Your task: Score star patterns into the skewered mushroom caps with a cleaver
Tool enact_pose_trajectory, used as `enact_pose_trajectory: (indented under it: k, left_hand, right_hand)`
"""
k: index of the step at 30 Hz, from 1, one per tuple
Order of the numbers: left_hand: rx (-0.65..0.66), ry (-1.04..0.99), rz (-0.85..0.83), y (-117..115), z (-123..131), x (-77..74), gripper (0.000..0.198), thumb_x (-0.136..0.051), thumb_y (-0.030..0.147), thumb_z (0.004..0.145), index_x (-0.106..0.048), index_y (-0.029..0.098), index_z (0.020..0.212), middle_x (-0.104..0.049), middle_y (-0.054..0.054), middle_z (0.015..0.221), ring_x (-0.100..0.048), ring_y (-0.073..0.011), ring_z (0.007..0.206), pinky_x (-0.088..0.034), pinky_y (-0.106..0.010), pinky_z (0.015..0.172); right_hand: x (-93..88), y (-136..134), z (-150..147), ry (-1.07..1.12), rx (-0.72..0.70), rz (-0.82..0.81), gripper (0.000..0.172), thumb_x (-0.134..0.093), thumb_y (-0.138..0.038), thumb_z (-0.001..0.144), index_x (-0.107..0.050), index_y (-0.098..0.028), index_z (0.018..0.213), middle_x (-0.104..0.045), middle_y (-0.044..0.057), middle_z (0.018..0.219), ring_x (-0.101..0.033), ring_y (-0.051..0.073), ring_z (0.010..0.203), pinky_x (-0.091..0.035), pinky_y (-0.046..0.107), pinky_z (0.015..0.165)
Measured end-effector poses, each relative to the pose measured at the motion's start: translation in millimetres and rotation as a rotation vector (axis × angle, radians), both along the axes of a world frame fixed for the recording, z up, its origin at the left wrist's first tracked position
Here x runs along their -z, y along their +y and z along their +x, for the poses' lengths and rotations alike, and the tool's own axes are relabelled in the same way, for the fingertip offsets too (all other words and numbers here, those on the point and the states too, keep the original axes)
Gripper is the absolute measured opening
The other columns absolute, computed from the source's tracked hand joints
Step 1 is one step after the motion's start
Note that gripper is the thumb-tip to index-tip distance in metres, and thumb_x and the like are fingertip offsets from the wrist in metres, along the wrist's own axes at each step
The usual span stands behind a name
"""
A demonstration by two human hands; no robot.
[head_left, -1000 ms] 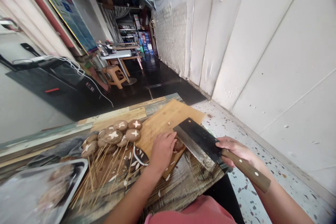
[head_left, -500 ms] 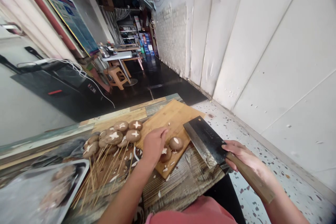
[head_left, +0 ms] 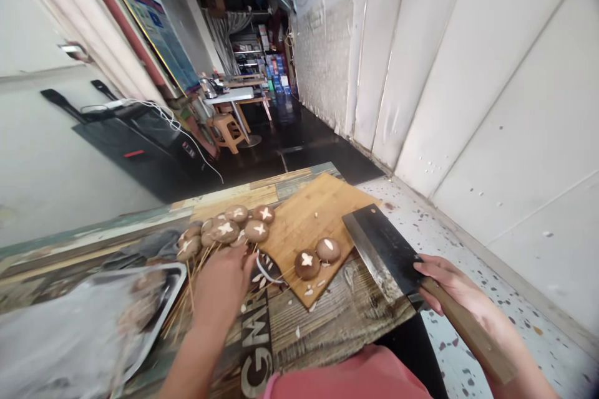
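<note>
In my right hand [head_left: 449,287] is a cleaver [head_left: 381,249], its wooden handle gripped and its dark blade tilted past the cutting board's right edge. My left hand [head_left: 222,283] reaches over the bamboo skewers [head_left: 189,290], just below a heap of skewered shiitake mushrooms [head_left: 227,230] with pale crosses cut in their caps. Its fingers are bent and partly hidden, so what they hold cannot be made out. On the wooden cutting board [head_left: 309,209] lie a mushroom with a cross cut [head_left: 307,265] and another with a single pale cut [head_left: 328,250]. Small trimmings are scattered near them.
A metal tray [head_left: 180,277] covered by clear plastic stands at the left of the wood-grain table [head_left: 327,318]. A dark cloth [head_left: 161,246] lies behind it. Farther back are a plastic stool [head_left: 227,131] and a small table [head_left: 231,96]. A white wall [head_left: 468,87] runs along the right.
My left hand has moved left from the mushrooms on the board to the skewers by the heap, uncovering the cross-cut mushroom. My right hand keeps the cleaver, and the view has shifted slightly left.
</note>
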State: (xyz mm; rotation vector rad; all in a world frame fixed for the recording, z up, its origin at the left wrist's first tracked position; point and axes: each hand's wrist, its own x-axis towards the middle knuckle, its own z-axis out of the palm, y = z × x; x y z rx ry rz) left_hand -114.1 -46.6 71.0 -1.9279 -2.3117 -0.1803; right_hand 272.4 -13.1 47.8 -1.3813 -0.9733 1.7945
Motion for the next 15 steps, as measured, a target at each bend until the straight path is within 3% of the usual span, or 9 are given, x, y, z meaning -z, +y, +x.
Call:
enact_pose_trajectory:
  k: [2,4,7,11,15]
  left_hand:
    - [0.118,-0.089,0.081,6.6,27.3,6.8,0.039,-0.042,0.044,0.091,-0.064,0.014,0.104,-0.069,-0.014,0.098,-0.061,-0.0273,0.096,-0.044,-0.035,0.085]
    - [0.23,-0.205,0.045,14.9,57.5,15.5,0.051,-0.049,0.052,0.086,-0.058,0.014,0.117,-0.067,-0.014,0.107,-0.06,-0.0274,0.101,-0.044,-0.035,0.088]
    - [0.261,-0.219,0.001,27.3,91.3,24.0,0.068,-0.06,0.06,0.075,-0.055,0.01,0.12,-0.065,-0.017,0.108,-0.057,-0.0329,0.102,-0.043,-0.041,0.088]
    - [0.302,-0.15,-0.078,39.4,100.9,22.9,0.045,-0.063,0.05,0.077,-0.063,0.012,0.101,-0.065,-0.015,0.098,-0.057,-0.0332,0.098,-0.041,-0.043,0.087]
    - [0.325,-0.222,-0.129,45.0,100.9,21.7,0.042,-0.065,0.048,0.076,-0.062,0.015,0.102,-0.065,-0.013,0.102,-0.057,-0.0305,0.099,-0.042,-0.039,0.085]
  right_hand:
    - [-2.4,-2.0,-2.4,-0.016,0.005,-0.001,0.027,-0.065,-0.048,0.08,-0.056,-0.022,0.082,-0.048,-0.003,0.032,-0.039,0.013,0.031,-0.025,0.024,0.037]
    - [-4.0,-3.7,-3.9,-0.032,-0.01,0.018,0.027,-0.064,-0.048,0.081,-0.057,-0.022,0.083,-0.049,-0.003,0.033,-0.04,0.013,0.031,-0.025,0.024,0.037]
    - [-5.1,-6.9,-3.2,-0.046,-0.031,0.051,0.026,-0.062,-0.047,0.083,-0.056,-0.022,0.083,-0.05,-0.003,0.033,-0.04,0.012,0.031,-0.025,0.024,0.037]
    - [-8.2,-14.7,0.3,-0.034,-0.024,0.077,0.028,-0.06,-0.048,0.084,-0.052,-0.022,0.078,-0.049,-0.003,0.033,-0.038,0.011,0.03,-0.024,0.023,0.036]
    - [-11.8,-22.2,1.6,-0.106,0.124,0.007,0.033,-0.06,-0.046,0.084,-0.048,-0.021,0.102,-0.047,-0.006,0.031,-0.041,0.013,0.034,-0.031,0.024,0.039]
